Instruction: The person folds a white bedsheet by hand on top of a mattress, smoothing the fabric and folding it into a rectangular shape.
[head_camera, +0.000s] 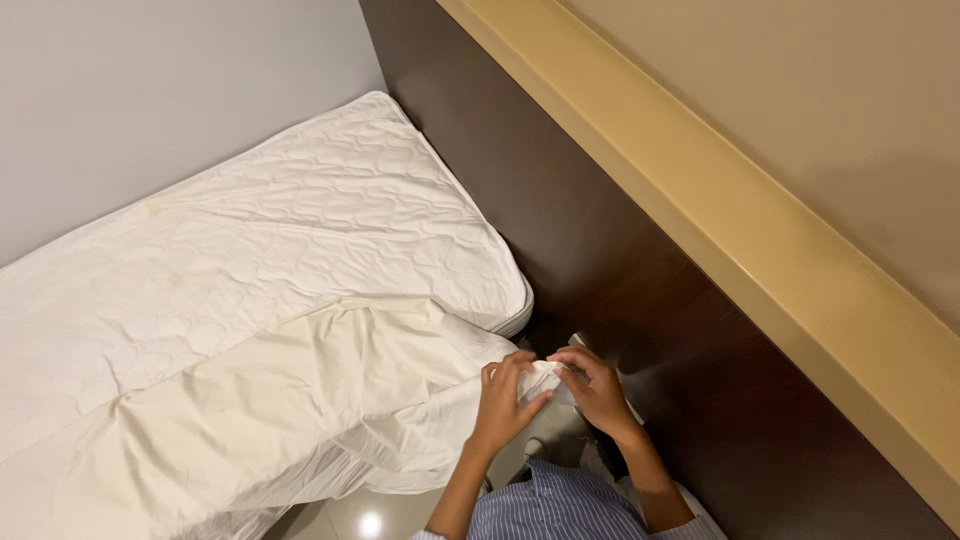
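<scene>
The cream sheet (270, 400) is draped over the mattress (250, 230) edge; its corner is pinched by left hand (505, 395) and right hand (595, 385). Looks light, floppy, best held at corners.

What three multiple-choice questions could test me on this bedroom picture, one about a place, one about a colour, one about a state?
1. Where do the two hands meet?
A. at the far end of the bed
B. at the near corner of the mattress, beside the dark wooden panel
C. on the beige ledge

2. What colour is the loose, wrinkled bed sheet?
A. cream
B. navy
C. red

3. How does the sheet lie on the white quilted mattress?
A. it covers all of it
B. it is folded into a neat pile
C. it covers only the near part

Answers: 1 B, the left hand and right hand pinch a sheet corner there, next to the dark wooden panel. 2 A, it looks cream against the whiter mattress. 3 C, the far quilting is bare.
</scene>
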